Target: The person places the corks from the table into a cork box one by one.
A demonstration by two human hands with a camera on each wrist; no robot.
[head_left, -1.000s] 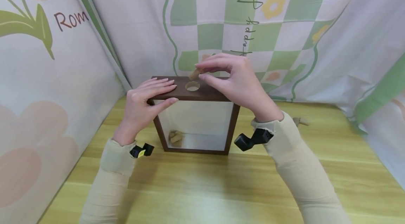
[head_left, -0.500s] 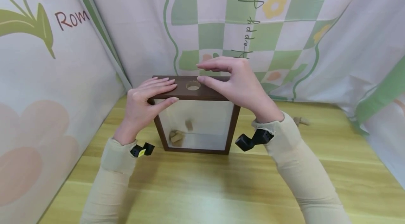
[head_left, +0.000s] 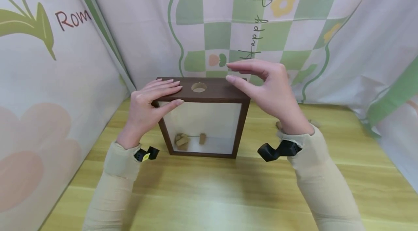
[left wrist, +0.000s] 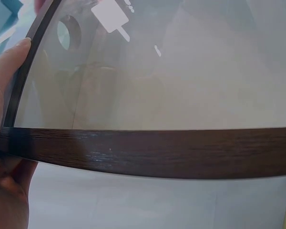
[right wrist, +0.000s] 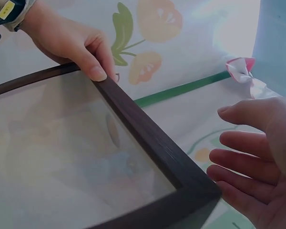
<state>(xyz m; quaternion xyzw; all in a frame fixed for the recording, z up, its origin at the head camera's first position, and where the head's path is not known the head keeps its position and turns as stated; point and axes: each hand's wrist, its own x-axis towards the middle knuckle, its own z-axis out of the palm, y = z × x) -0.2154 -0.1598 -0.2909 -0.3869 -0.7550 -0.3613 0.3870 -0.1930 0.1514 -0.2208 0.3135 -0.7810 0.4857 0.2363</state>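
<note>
A: In the head view, how is the dark-framed box [head_left: 202, 118] placed?

B: It is stood upright on the table [head_left: 209, 194]. Its top left corner is covered by the left hand [head_left: 145, 106], the fingers laid straight on top and the thumb set at the front edge; nothing is clasped, and steadying is probably meant.

A: And the right hand [head_left: 271, 87]?

B: It is held by the top's right end, thumb and fingers widely parted, with nothing between them. The round hole [head_left: 199, 87] is left uncovered between the hands, perhaps so that access is kept.

A: The small pieces?

B: Several tan pieces [head_left: 181, 141] are heaped in the box's left corner, and a single piece [head_left: 203, 138] is seen inside, apart from them. Loose pieces [head_left: 278, 125] on the table are partly hidden by the right wrist.

A: The left wrist view?

B: The thumb is seen on the frame's edge, beside the clear panel [left wrist: 181, 86]; no pieces can be made out.

A: The right wrist view?

B: The frame's corner is seen right by the right fingers; whether it is touched cannot be told. Free room is left away from the box, toward the printed curtain [right wrist: 162, 105].
</note>
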